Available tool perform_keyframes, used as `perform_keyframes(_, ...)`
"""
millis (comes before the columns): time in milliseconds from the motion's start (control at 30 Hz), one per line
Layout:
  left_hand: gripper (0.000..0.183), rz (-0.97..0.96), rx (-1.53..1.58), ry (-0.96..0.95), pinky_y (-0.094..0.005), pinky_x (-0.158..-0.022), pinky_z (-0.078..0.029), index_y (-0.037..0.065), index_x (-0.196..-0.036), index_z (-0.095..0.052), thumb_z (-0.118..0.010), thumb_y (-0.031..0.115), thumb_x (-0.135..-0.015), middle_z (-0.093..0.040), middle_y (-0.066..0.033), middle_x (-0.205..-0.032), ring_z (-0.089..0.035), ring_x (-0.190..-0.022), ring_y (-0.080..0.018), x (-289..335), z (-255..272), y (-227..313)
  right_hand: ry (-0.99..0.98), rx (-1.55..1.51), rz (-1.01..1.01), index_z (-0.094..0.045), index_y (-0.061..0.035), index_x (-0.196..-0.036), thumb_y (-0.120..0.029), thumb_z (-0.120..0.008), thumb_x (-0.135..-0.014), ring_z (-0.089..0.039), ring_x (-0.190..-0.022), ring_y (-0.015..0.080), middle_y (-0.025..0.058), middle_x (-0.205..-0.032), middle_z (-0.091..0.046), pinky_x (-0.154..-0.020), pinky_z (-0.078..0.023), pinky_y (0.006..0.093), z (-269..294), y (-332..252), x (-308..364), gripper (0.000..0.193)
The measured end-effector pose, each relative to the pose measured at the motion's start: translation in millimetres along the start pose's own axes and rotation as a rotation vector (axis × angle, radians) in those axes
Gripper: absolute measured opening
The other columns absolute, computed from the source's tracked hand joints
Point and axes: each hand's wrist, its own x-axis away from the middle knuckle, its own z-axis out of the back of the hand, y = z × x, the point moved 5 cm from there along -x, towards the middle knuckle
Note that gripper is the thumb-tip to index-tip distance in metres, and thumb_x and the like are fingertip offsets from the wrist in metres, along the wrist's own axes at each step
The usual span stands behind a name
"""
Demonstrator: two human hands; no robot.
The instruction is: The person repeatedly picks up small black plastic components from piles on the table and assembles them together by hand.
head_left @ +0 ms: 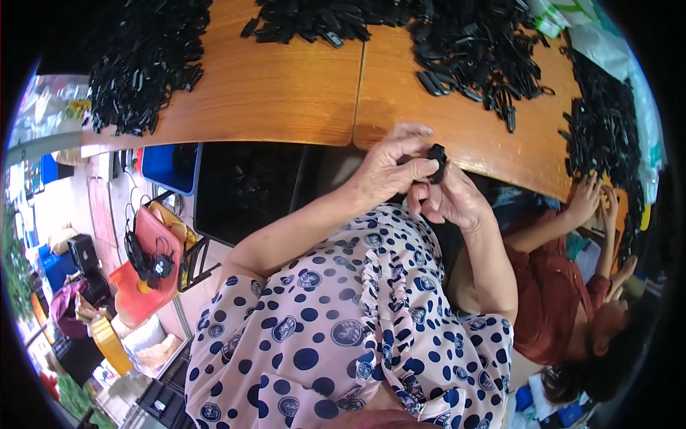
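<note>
At the front edge of the wooden table [286,107], my two hands meet around a small black plastic part [437,161]. My left hand [394,166] pinches it between thumb and fingers. From the other side my right hand [457,197] grips the same part, its fingers curled beneath. The part's exact kind cannot be made out, since fingers cover much of it. Just beyond lies a pile of similar elongated black parts [475,61], some of them loop-shaped.
More black parts lie in heaps at the far left [143,64] and far right [604,121]. A black tray [246,189] and a blue bin [170,168] are below the table edge. Left stands a red chair [146,293]. Beside me at right, a person [547,286] works at the table.
</note>
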Motion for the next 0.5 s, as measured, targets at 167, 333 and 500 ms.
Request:
perform_keyframes(167,0.030,-0.030,0.034,0.006,-0.0180,-0.065,-0.046,-0.003,-0.115,-0.055,-0.056,0.013,-0.090,-0.051,-0.0040,-0.109,-0.053,-0.072,-0.0037,-1,1,2,0.211,-0.092,0.107,-0.049,-0.0037,-0.113,-0.047,-0.057,-0.086,-0.058,-0.062,0.0194,0.0107,-0.079,-0.060,-0.043,-0.037,0.0205,1,9,-7,0.051)
perform_keyframes(333,0.021,0.178,0.125,-0.039,-0.0231,-0.071,-0.048,-0.001,-0.105,-0.056,-0.052,0.016,-0.093,-0.058,-0.0026,-0.079,-0.056,-0.080,-0.0076,-10,15,6,0.210,0.017,0.167,-0.056,-0.0031,-0.101,-0.042,-0.052,-0.091,-0.056,-0.063,0.0113,0.0061,-0.077,-0.061,-0.050,-0.042,0.0201,-1,5,-24,0.041)
perform_keyframes(500,0.021,-0.135,-0.042,0.315,-0.0266,-0.071,-0.047,-0.001,-0.102,-0.057,-0.051,0.018,-0.093,-0.059,-0.0050,-0.082,-0.056,-0.078,-0.0120,-40,93,23,0.551,1.026,0.328,-0.053,0.0003,-0.104,-0.031,-0.063,-0.086,-0.061,-0.069,0.0182,0.0106,-0.087,-0.062,-0.058,-0.047,0.0294,27,-43,-28,0.037)
